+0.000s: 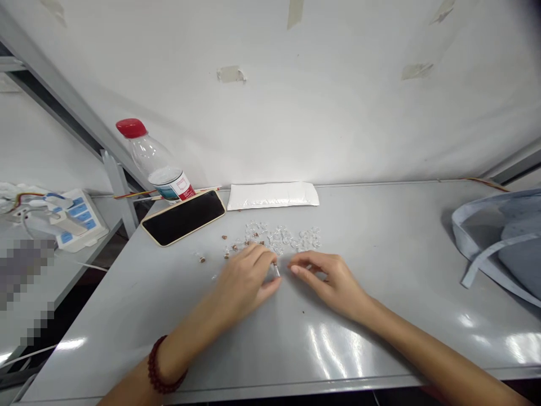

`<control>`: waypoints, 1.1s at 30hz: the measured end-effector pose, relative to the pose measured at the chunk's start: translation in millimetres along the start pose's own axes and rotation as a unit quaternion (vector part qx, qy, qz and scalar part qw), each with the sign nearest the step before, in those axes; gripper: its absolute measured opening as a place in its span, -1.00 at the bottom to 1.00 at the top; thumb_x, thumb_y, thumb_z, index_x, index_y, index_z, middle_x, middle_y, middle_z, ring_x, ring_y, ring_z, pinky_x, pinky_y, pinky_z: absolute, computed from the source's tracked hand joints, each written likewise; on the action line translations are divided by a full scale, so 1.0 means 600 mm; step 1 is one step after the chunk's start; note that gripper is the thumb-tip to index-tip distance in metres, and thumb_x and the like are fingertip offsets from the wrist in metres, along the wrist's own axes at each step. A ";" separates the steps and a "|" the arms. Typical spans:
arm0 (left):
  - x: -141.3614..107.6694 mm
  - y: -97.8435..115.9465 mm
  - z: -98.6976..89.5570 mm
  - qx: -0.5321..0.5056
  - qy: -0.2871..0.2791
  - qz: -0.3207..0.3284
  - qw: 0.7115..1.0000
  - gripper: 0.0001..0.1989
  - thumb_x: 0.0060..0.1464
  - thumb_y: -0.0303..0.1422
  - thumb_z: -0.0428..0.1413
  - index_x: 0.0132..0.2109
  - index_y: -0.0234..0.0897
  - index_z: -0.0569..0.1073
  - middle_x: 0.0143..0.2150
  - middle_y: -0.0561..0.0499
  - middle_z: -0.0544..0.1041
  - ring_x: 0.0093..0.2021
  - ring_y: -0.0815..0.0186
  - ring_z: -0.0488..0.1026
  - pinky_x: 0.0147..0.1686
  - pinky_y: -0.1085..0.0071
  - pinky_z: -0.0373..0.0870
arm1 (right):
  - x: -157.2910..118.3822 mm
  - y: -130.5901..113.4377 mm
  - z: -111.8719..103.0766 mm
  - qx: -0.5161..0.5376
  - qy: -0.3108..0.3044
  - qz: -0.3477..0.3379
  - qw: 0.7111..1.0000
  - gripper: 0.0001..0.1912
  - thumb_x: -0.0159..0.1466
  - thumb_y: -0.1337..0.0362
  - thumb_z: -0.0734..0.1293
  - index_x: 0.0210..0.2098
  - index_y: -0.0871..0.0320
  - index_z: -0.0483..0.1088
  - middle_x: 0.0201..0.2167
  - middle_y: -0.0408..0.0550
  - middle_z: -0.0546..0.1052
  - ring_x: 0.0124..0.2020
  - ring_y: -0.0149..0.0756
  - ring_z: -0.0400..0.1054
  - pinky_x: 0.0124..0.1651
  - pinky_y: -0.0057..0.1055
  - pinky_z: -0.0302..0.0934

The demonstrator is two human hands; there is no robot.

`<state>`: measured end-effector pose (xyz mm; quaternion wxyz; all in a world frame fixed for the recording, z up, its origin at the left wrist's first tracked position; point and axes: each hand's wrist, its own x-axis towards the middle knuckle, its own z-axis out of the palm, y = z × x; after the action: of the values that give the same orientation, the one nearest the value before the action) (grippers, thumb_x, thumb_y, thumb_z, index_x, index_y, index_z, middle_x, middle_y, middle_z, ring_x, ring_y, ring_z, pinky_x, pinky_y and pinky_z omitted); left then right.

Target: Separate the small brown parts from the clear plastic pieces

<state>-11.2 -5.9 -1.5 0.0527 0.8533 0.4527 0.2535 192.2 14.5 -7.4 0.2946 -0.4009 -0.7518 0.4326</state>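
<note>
My left hand [247, 273] is over the middle of the table, thumb and index finger pinching the two ends of a small glass vial [276, 270] with a brown stopper at its top. Just to the right, my right hand [332, 276] is curled, thumb and fingertips drawn together; whatever is between them, if anything, is too small to make out. Beyond both hands lies a spread of tiny clear glass vials [281, 239]. Several small brown corks [202, 260] are scattered left of and behind my left hand, partly covered by it.
A phone [183, 219] lies at the back left, beside a red-capped bottle [158, 163]. Against the wall is a white packet [273, 195]. A grey-blue fabric bag [515, 237] occupies the right side. Farther left, a power strip [80, 220] with plugs sits on another surface.
</note>
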 end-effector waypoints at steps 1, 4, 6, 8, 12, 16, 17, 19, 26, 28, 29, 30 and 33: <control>0.001 -0.006 -0.003 0.013 -0.023 -0.024 0.999 -0.91 0.06 -0.47 0.12 -0.23 -0.30 0.38 -0.29 -0.04 0.50 -0.25 0.21 0.41 -0.31 0.30 0.38 | 0.002 0.006 -0.003 -0.053 0.030 -0.037 0.998 -0.81 0.33 0.24 0.22 -0.20 0.15 0.44 -0.31 -0.05 0.53 -0.33 -0.34 0.38 -0.29 -0.37 0.28; 0.005 -0.019 -0.016 0.027 -0.090 -0.093 0.991 -0.82 0.03 -0.44 0.16 -0.16 -0.30 0.41 -0.22 -0.05 0.52 -0.16 0.14 0.42 -0.23 0.26 0.39 | 0.008 0.025 -0.012 -0.170 0.075 -0.127 0.974 -0.80 0.34 0.33 0.19 -0.13 0.19 0.41 -0.21 0.05 0.49 -0.23 -0.28 0.36 -0.19 -0.30 0.31; 0.008 -0.022 -0.029 0.010 -0.116 -0.142 0.983 -0.72 0.04 -0.42 0.15 -0.06 -0.28 0.41 -0.16 -0.06 0.52 -0.11 0.14 0.42 -0.20 0.26 0.39 | 0.011 0.035 -0.018 -0.226 0.078 -0.148 0.960 -0.78 0.33 0.38 0.18 -0.11 0.21 0.40 -0.15 0.11 0.45 -0.15 -0.22 0.34 -0.14 -0.24 0.32; 0.008 -0.024 -0.046 -0.020 -0.140 -0.190 0.971 -0.74 0.06 -0.40 0.12 -0.06 -0.26 0.42 -0.15 -0.04 0.52 -0.12 0.17 0.44 -0.20 0.28 0.38 | 0.013 0.042 -0.021 -0.264 0.065 -0.142 0.952 -0.77 0.31 0.41 0.18 -0.10 0.23 0.40 -0.13 0.14 0.43 -0.14 -0.19 0.32 -0.14 -0.22 0.33; 0.003 -0.032 -0.077 -0.100 -0.221 -0.242 0.939 -0.89 0.07 -0.37 0.05 -0.28 -0.21 0.47 -0.38 0.07 0.53 -0.33 0.26 0.47 -0.33 0.37 0.35 | 0.014 0.047 -0.023 -0.279 0.015 -0.128 0.952 -0.75 0.33 0.46 0.13 -0.16 0.24 0.42 -0.17 0.12 0.46 -0.14 -0.18 0.33 -0.11 -0.21 0.33; -0.001 -0.034 -0.078 -0.130 -0.262 -0.224 0.930 -0.87 0.05 -0.41 0.03 -0.31 -0.19 0.48 -0.40 0.09 0.53 -0.34 0.29 0.45 -0.34 0.40 0.32 | 0.015 0.049 -0.023 -0.272 -0.009 -0.119 0.955 -0.74 0.34 0.46 0.12 -0.13 0.24 0.41 -0.18 0.12 0.47 -0.13 -0.17 0.34 -0.09 -0.20 0.33; -0.001 -0.032 -0.075 -0.118 -0.266 -0.213 0.933 -0.87 0.04 -0.43 0.03 -0.33 -0.19 0.48 -0.37 0.08 0.52 -0.31 0.28 0.44 -0.32 0.39 0.31 | 0.015 0.048 -0.023 -0.266 -0.008 -0.117 0.957 -0.74 0.34 0.45 0.12 -0.12 0.25 0.41 -0.19 0.12 0.47 -0.13 -0.17 0.35 -0.10 -0.20 0.33; 0.000 -0.026 -0.066 -0.091 -0.268 -0.193 0.940 -0.85 0.06 -0.46 0.01 -0.36 -0.21 0.46 -0.33 0.06 0.50 -0.27 0.26 0.42 -0.30 0.38 0.28 | 0.015 0.045 -0.022 -0.240 0.006 -0.115 0.964 -0.75 0.34 0.43 0.13 -0.10 0.25 0.39 -0.18 0.12 0.47 -0.15 -0.19 0.36 -0.11 -0.21 0.33; 0.011 -0.008 -0.055 -0.043 -0.286 -0.176 0.941 -0.77 0.09 -0.51 -0.09 -0.38 -0.26 0.44 -0.31 0.00 0.45 -0.31 0.25 0.38 -0.33 0.35 0.25 | 0.010 0.019 -0.021 0.012 0.050 0.005 0.999 -0.83 0.32 0.26 0.23 -0.14 0.13 0.39 -0.32 -0.05 0.49 -0.28 -0.31 0.42 -0.21 -0.32 0.32; 0.013 -0.005 -0.056 -0.035 -0.282 -0.181 0.942 -0.78 0.10 -0.50 -0.10 -0.40 -0.27 0.42 -0.33 -0.01 0.44 -0.34 0.26 0.37 -0.36 0.35 0.24 | 0.009 0.012 -0.022 0.089 0.034 0.053 0.994 -0.83 0.31 0.24 0.25 -0.13 0.12 0.38 -0.36 -0.08 0.52 -0.26 -0.30 0.45 -0.14 -0.29 0.31; 0.014 -0.003 -0.057 -0.036 -0.273 -0.185 0.943 -0.79 0.09 -0.49 -0.09 -0.41 -0.27 0.41 -0.34 0.00 0.44 -0.36 0.27 0.36 -0.37 0.36 0.24 | 0.010 0.008 -0.023 0.117 0.024 0.073 0.990 -0.82 0.30 0.23 0.26 -0.13 0.13 0.37 -0.37 -0.08 0.53 -0.25 -0.30 0.46 -0.10 -0.28 0.30; 0.014 -0.002 -0.056 -0.045 -0.258 -0.188 0.947 -0.81 0.09 -0.47 -0.08 -0.41 -0.27 0.40 -0.35 0.01 0.43 -0.38 0.29 0.35 -0.38 0.36 0.24 | 0.010 0.005 -0.024 0.143 0.013 0.089 0.986 -0.82 0.30 0.22 0.27 -0.13 0.13 0.37 -0.37 -0.08 0.55 -0.24 -0.30 0.47 -0.08 -0.28 0.29; 0.012 0.005 -0.051 -0.100 -0.194 -0.192 0.957 -0.88 0.07 -0.41 -0.01 -0.38 -0.24 0.41 -0.40 0.07 0.41 -0.44 0.35 0.32 -0.40 0.39 0.26 | 0.010 -0.002 -0.025 0.213 -0.020 0.116 0.970 -0.82 0.28 0.21 0.30 -0.16 0.13 0.38 -0.33 -0.07 0.58 -0.21 -0.33 0.47 -0.04 -0.30 0.27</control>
<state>-20.6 -6.2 28.8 0.2727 0.7731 0.5616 0.1124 200.6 25.5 1.1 0.3060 -0.4050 -0.5962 0.6220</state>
